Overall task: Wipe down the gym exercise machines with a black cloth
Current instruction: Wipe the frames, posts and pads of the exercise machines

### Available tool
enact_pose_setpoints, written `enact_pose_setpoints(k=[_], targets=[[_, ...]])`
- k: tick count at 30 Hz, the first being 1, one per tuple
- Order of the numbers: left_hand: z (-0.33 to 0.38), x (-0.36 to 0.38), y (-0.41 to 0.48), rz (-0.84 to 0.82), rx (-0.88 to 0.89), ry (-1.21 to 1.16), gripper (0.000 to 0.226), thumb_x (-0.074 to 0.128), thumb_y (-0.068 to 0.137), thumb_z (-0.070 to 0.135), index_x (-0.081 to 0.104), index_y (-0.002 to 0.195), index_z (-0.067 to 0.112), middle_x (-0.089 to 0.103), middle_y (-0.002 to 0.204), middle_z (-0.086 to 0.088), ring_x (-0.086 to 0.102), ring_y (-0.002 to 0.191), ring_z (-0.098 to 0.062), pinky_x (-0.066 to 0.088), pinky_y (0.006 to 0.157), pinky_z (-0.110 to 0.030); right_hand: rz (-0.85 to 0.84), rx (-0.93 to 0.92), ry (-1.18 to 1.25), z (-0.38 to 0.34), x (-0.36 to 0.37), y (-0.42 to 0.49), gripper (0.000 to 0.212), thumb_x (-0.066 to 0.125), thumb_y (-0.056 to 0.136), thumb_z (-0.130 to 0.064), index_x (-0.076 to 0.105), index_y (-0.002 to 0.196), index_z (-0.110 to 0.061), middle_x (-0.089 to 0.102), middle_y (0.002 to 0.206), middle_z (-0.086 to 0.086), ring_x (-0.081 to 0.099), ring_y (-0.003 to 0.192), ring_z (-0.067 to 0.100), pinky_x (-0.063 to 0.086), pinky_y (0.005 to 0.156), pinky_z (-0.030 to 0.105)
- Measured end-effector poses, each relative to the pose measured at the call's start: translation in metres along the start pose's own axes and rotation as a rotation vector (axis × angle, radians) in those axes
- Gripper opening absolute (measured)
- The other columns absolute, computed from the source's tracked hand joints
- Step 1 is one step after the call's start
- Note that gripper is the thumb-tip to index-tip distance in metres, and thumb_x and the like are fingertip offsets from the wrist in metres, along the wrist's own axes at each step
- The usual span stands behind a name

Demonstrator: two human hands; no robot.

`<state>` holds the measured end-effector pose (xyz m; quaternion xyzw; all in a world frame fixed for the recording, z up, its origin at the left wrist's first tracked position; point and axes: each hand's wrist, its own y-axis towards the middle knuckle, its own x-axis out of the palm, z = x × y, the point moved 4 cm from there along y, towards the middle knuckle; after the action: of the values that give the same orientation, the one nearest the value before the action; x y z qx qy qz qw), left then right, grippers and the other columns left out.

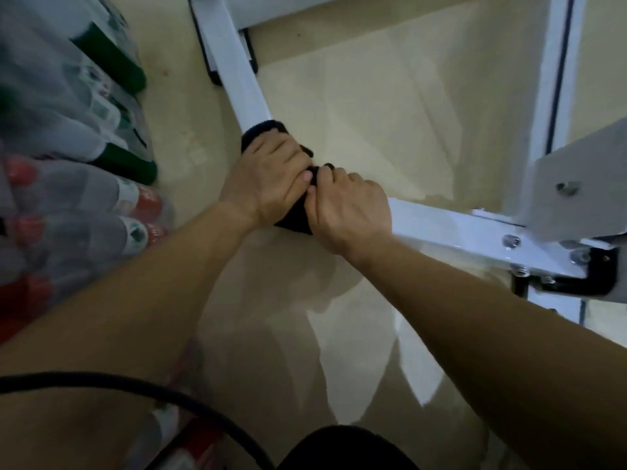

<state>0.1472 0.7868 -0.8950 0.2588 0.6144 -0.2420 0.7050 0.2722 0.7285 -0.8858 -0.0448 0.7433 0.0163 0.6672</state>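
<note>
A black cloth (263,131) is wrapped over the corner of a white metal machine frame (239,71) low above the floor. My left hand (268,176) lies on top of the cloth with its fingers curled over it and the bar. My right hand (346,206) sits just beside it, fingers curled onto the cloth's lower part (295,218) where the frame's second white bar (448,228) begins. Most of the cloth is hidden under both hands.
Wrapped packs of plastic bottles (78,137) with green and red caps lie along the left. A white upright post (556,79) and bolted bracket (576,198) stand at right. Glossy beige floor (390,96) shows between the bars. A black cable (142,388) crosses the lower left.
</note>
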Motion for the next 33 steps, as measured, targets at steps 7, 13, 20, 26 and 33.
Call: enact_pose_setpoints(k=[7,13,20,26,33], targets=[[0.027,0.005,-0.013,0.073,-0.505,-0.218,0.049,0.029,0.101,0.033,0.055,0.136,0.011,0.033,0.16,-0.007,0.018,0.151,-0.03,0.01,0.122,-0.05,-0.035,-0.362,-0.131,0.007,0.002,-0.004,0.034,0.03,0.101,-0.019,0.061,0.101,-0.004,0.056,0.089,0.018,0.05,0.061,0.033,0.031,0.045,0.036],[0.107,0.02,-0.037,0.066,-0.533,-0.264,0.062,0.016,0.104,0.04,0.02,0.157,0.008,0.015,0.166,-0.009,0.007,0.154,-0.023,-0.001,0.124,-0.04,-0.101,-0.316,-0.158,0.067,-0.012,-0.046,0.068,0.029,0.1,-0.048,0.035,0.145,0.003,0.057,0.119,0.02,0.056,0.098,0.036,0.044,0.084,0.046],[0.008,0.02,-0.028,0.175,-0.677,-0.534,0.068,0.015,0.099,0.04,0.004,0.159,0.009,-0.007,0.167,-0.007,-0.001,0.154,-0.022,0.011,0.125,-0.043,-0.047,-0.421,-0.143,-0.014,0.011,0.018,0.073,0.032,0.099,-0.043,0.032,0.145,0.013,0.06,0.119,0.025,0.065,0.085,0.033,0.041,0.055,0.034],[0.039,0.015,-0.034,0.277,-0.856,-0.837,0.065,0.029,0.108,0.032,-0.009,0.159,0.021,-0.013,0.167,0.001,0.015,0.149,-0.013,0.025,0.108,-0.02,-0.045,-0.473,-0.031,0.012,0.008,0.0,0.074,0.032,0.101,-0.048,0.023,0.152,0.004,0.056,0.123,0.021,0.063,0.089,0.035,0.046,0.062,0.039],[0.091,0.017,-0.041,0.384,-1.18,-1.154,0.062,0.028,0.109,0.032,-0.003,0.159,0.015,0.003,0.168,-0.002,0.012,0.152,-0.015,0.012,0.122,-0.025,-0.316,-0.319,0.286,0.065,-0.022,-0.022,0.055,0.027,0.106,-0.042,0.025,0.156,-0.021,0.047,0.147,0.006,0.05,0.126,0.026,0.041,0.097,0.035]])
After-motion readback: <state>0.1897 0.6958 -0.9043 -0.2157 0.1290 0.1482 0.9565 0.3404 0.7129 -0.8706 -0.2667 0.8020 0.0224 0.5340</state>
